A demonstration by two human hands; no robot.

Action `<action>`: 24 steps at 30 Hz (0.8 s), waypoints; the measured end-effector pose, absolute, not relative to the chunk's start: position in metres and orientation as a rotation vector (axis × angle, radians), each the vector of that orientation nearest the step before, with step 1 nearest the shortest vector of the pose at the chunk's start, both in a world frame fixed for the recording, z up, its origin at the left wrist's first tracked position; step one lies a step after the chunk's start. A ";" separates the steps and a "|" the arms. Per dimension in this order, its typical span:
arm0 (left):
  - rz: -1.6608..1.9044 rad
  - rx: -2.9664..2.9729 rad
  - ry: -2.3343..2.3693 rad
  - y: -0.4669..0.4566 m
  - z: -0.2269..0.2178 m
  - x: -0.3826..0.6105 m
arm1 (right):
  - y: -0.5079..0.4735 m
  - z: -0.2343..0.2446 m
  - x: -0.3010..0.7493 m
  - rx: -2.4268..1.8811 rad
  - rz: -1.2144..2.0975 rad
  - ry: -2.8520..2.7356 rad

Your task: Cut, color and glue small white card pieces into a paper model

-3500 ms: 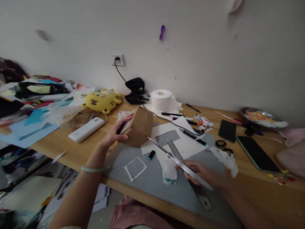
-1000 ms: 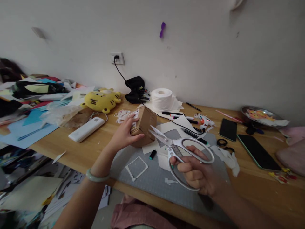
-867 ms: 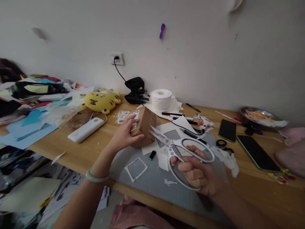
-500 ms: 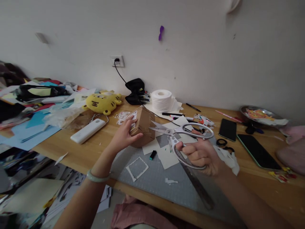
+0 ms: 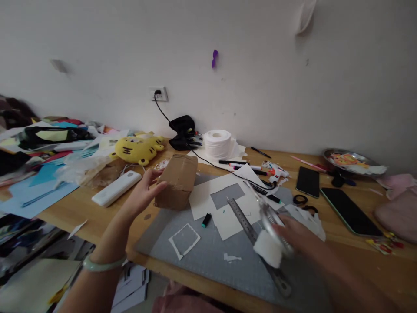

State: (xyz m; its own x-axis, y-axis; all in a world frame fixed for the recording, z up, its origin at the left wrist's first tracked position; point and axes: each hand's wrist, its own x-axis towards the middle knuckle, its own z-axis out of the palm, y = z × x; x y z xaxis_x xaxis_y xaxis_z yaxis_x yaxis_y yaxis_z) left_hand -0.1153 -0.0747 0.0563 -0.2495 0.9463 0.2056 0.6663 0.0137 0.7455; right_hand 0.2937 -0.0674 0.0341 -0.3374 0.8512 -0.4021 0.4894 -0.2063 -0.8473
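My left hand (image 5: 143, 193), with a pale bangle on the wrist, grips the left side of a brown cardboard box (image 5: 178, 181), its thumb along the near edge. The box rests at the back left of the grey cutting mat (image 5: 156, 243). My right hand (image 5: 293, 232), smeared by motion, is closed on silver scissors (image 5: 269, 217) over the mat's right part. Beside the scissor handles is a soft white piece (image 5: 269, 248); whether it is held I cannot tell. Below it, a metal ruler (image 5: 241, 215) lies across cut white paper (image 5: 202, 198).
A paper roll (image 5: 217, 145), markers (image 5: 247, 167) and a glue gun (image 5: 276, 173) lie behind. Two phones (image 5: 308, 181) and a metal bowl (image 5: 353, 163) are right. Left are a white power bank (image 5: 117, 188), a yellow plush (image 5: 138, 149) and piled papers. A black cable crosses the table.
The scissors have swung away from the box to the right and down, blades no longer pointing at it. The box has turned and shifted left with my left hand. The white piece has come into view.
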 end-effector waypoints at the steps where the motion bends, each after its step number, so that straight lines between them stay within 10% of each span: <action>1: 1.036 1.607 2.030 -0.074 0.065 -0.114 | -0.067 0.031 0.287 -1.671 1.365 -1.883; 13: 0.352 1.733 2.064 -0.037 0.112 -0.118 | -0.067 0.038 0.239 -1.918 0.088 -2.726; 24: 0.577 2.052 2.198 -0.014 0.090 -0.127 | -0.066 0.050 0.233 -2.110 0.318 -2.740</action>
State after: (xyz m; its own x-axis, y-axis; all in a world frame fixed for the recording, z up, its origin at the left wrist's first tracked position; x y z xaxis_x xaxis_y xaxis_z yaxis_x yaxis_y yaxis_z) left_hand -0.1273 -0.0136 0.0900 -0.1001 0.9756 0.1952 0.9458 0.0324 0.3232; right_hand 0.2334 -0.0657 0.0497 -0.2275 0.9029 -0.3648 0.9624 0.2656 0.0571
